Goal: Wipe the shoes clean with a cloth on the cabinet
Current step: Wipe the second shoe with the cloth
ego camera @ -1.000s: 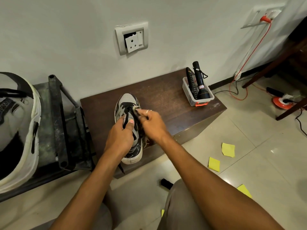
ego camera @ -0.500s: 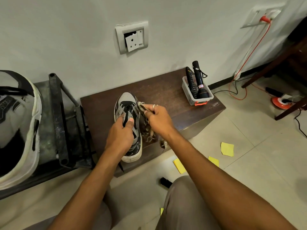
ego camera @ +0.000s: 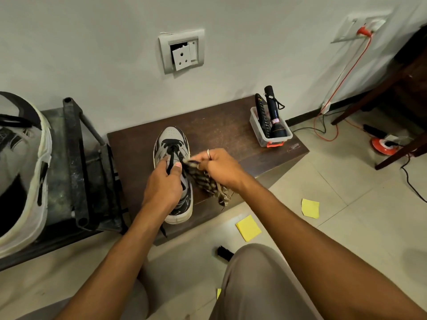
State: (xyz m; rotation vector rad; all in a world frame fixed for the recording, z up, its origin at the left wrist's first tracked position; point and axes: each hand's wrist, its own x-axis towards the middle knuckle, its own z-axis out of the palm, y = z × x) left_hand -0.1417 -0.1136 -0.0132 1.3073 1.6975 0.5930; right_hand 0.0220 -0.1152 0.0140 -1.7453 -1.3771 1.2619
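A grey, black and white sneaker (ego camera: 172,140) stands upright on the dark brown low cabinet (ego camera: 221,128), toe toward the wall. My left hand (ego camera: 165,181) grips it over the tongue and black laces. My right hand (ego camera: 219,167) holds a bunched checked cloth (ego camera: 208,183) just right of the shoe, beside its side; the cloth hangs down past the cabinet's front edge. A second, larger white sneaker (ego camera: 20,172) lies at the far left on a dark metal rack (ego camera: 76,162).
A clear plastic tub (ego camera: 270,132) with a black torch and a remote stands at the cabinet's right end. Yellow sticky notes (ego camera: 248,227) and a small black object (ego camera: 225,252) lie on the tiled floor. Orange cable and a wooden furniture leg are at the right.
My right hand has moved with the cloth from the shoe's laces out to its right side, and the cloth now hangs looser. My left hand keeps its grip on the shoe.
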